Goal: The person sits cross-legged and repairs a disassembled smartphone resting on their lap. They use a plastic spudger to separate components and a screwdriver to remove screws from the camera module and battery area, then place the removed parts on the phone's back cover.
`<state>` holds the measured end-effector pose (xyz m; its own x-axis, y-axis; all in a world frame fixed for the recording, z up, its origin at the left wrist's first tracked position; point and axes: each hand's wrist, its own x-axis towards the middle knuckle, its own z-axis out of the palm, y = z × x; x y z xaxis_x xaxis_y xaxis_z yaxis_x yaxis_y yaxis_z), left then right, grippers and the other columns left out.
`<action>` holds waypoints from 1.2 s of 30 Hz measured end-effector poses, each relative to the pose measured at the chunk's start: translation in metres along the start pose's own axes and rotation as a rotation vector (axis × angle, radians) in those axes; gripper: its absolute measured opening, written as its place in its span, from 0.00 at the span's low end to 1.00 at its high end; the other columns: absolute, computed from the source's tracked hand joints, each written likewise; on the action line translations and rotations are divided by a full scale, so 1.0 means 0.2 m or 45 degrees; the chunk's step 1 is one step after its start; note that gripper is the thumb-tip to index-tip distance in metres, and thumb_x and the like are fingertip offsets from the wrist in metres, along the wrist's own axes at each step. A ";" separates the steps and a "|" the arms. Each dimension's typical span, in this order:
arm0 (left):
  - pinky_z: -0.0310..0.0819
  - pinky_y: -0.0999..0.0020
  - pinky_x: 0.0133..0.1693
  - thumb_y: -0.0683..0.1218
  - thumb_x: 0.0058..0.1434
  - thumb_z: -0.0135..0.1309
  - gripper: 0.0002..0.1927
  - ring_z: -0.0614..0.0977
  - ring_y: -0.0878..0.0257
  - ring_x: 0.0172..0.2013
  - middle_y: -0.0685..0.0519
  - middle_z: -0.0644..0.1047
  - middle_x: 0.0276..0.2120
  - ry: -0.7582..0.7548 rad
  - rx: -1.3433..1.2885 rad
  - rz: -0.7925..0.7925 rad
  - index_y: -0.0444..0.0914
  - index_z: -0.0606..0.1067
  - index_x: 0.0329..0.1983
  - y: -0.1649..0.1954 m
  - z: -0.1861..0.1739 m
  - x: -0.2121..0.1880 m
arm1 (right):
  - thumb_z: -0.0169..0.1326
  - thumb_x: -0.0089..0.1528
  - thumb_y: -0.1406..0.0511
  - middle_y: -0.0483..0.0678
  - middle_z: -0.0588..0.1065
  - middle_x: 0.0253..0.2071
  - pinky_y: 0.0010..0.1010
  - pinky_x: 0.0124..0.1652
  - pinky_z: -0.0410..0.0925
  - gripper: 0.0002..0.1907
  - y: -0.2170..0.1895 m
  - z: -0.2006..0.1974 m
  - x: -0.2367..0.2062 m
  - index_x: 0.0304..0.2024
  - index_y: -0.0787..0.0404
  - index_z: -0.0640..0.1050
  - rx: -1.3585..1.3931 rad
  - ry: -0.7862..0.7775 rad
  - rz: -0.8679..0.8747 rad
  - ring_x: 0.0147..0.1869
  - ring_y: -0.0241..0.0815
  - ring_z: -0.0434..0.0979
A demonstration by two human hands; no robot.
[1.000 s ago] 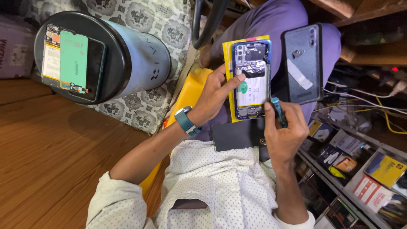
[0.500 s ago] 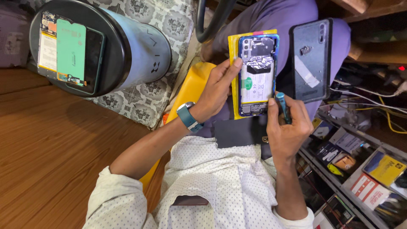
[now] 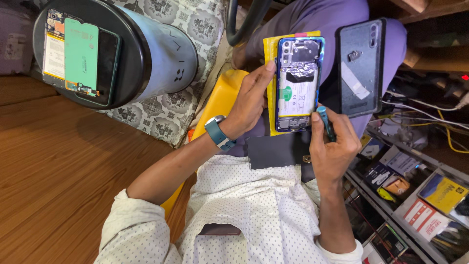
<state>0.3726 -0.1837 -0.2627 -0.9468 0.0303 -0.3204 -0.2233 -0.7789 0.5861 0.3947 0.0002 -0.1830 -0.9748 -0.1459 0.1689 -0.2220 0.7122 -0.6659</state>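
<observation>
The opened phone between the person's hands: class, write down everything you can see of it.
The opened phone lies back-up with its cover off, on a yellow sheet across the person's lap. A blue frame rims it. Inside show a silvery shield near the camera end, a crinkled foil patch, a pale battery with a green sticker, and a small board at the bottom. The left hand steadies its edge; the right hand holds a blue-tipped tool at its lower corner.

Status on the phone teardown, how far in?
Done: back cover is off, lying beside the opened phone. In hand: left hand steadies the phone, right hand holds a screwdriver at its lower end. Left: battery and boards look still in place.
</observation>
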 end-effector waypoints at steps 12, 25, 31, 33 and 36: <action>0.75 0.71 0.54 0.54 0.77 0.49 0.23 0.79 0.68 0.50 0.51 0.79 0.50 -0.034 -0.029 0.143 0.30 0.72 0.60 0.08 0.03 -0.02 | 0.54 0.76 0.72 0.50 0.78 0.47 0.21 0.44 0.66 0.08 0.12 -0.02 -0.08 0.55 0.74 0.75 0.608 0.044 0.272 0.43 0.32 0.72; 0.73 0.70 0.57 0.51 0.76 0.51 0.19 0.78 0.69 0.52 0.52 0.79 0.52 0.016 0.003 0.224 0.31 0.72 0.61 0.09 0.04 -0.01 | 0.60 0.70 0.66 0.39 0.71 0.33 0.18 0.26 0.52 0.15 0.07 0.04 -0.03 0.54 0.68 0.74 1.227 -0.084 0.656 0.25 0.24 0.58; 0.74 0.70 0.56 0.49 0.76 0.53 0.18 0.79 0.69 0.50 0.52 0.79 0.50 0.041 -0.012 0.239 0.31 0.73 0.60 0.08 0.03 -0.01 | 0.59 0.69 0.68 0.40 0.71 0.35 0.18 0.26 0.52 0.15 0.07 0.04 -0.04 0.55 0.68 0.74 1.226 -0.089 0.646 0.26 0.24 0.58; 0.74 0.71 0.56 0.49 0.76 0.53 0.18 0.79 0.69 0.50 0.53 0.79 0.50 0.055 -0.008 0.242 0.31 0.73 0.60 0.08 0.03 -0.01 | 0.59 0.70 0.68 0.40 0.71 0.35 0.17 0.27 0.52 0.15 0.06 0.04 -0.04 0.56 0.68 0.74 1.258 -0.097 0.643 0.26 0.24 0.59; 0.74 0.71 0.55 0.50 0.76 0.53 0.18 0.79 0.70 0.50 0.53 0.79 0.49 0.070 0.003 0.236 0.32 0.73 0.59 0.08 0.02 -0.01 | 0.59 0.70 0.69 0.40 0.72 0.36 0.16 0.28 0.54 0.15 0.05 0.04 -0.04 0.57 0.68 0.73 1.267 -0.109 0.635 0.28 0.24 0.61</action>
<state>0.3697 -0.1936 -0.2485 -0.9577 -0.1476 -0.2471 -0.0472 -0.7664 0.6406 0.4004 0.0035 -0.1965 -0.9498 -0.0711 -0.3048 0.3124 -0.1579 -0.9367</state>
